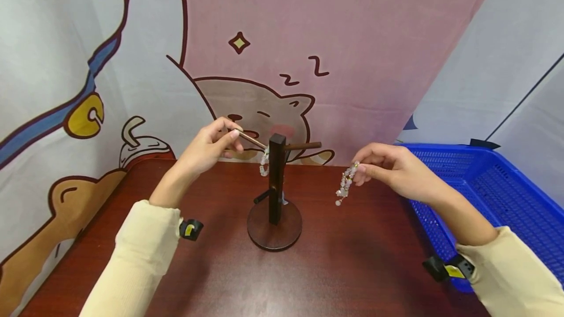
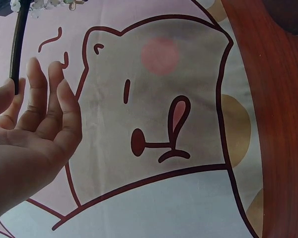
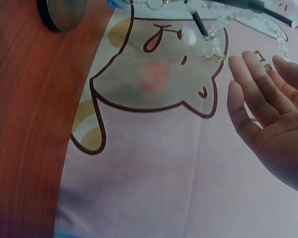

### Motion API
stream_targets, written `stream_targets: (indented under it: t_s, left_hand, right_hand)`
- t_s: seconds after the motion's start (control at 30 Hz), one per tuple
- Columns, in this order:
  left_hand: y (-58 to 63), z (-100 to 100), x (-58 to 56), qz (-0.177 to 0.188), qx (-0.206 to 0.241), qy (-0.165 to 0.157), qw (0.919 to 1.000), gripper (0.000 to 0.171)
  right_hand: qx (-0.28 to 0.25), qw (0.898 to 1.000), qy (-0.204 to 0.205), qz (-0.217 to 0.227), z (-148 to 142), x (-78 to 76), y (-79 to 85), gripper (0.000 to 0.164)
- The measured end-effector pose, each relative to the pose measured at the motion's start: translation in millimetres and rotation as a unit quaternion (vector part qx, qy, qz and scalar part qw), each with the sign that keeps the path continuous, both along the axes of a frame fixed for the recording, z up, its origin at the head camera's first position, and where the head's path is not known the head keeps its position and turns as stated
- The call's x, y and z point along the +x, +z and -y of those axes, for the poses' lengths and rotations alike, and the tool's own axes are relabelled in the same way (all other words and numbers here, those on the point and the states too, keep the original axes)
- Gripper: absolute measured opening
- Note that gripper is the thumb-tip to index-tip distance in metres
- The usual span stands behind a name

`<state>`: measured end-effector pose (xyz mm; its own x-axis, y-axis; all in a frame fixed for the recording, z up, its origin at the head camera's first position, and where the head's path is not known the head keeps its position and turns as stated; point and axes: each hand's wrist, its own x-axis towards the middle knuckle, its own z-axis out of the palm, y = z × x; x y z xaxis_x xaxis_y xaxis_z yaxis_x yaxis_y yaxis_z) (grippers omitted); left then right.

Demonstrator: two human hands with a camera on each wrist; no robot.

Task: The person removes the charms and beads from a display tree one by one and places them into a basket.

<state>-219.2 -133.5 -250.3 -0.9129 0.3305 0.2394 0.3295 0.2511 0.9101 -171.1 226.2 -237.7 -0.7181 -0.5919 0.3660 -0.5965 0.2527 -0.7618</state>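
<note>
A dark wooden bracelet stand (image 1: 275,180) with a round base stands upright on the table, pegs sticking out at different heights. My left hand (image 1: 210,145) pinches the outer end of its upper left peg (image 1: 251,138) between thumb and finger. A clear beaded bracelet (image 1: 264,164) hangs on that peg, close to the post. Right of the stand, my right hand (image 1: 394,169) holds a second clear beaded bracelet (image 1: 345,181) by its top, and a small bead dangles below. In the right wrist view this bracelet (image 3: 216,42) spreads as a loop beyond the fingertips.
A blue plastic basket (image 1: 445,153) sits at the right of the reddish-brown table (image 1: 220,278). Behind the table hangs a cloth (image 1: 361,38) printed with cartoon animals. A lower peg (image 1: 262,196) points toward the front left from the stand.
</note>
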Motion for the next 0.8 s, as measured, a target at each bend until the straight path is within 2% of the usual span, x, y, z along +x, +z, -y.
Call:
stream_targets:
  t_s: [0.33, 0.63, 0.8]
  left_hand:
    - [0.5, 1, 2.4, -0.003, -0.006, 0.003, 1.0, 0.023]
    - [0.4, 0, 1.4, -0.005, -0.003, 0.001, 1.0, 0.022]
    - [0.5, -1, 1.1, -0.003, -0.002, 0.001, 1.0, 0.022]
  right_hand:
    - [0.009, 0.999, -0.036, 0.013, -33, -9.4, -0.7, 0.012]
    - [0.044, 0.992, -0.12, 0.014, -68, -14.0, -8.3, 0.01]
    - [0.039, 0.989, -0.143, 0.019, -88, -15.6, -12.9, 0.011]
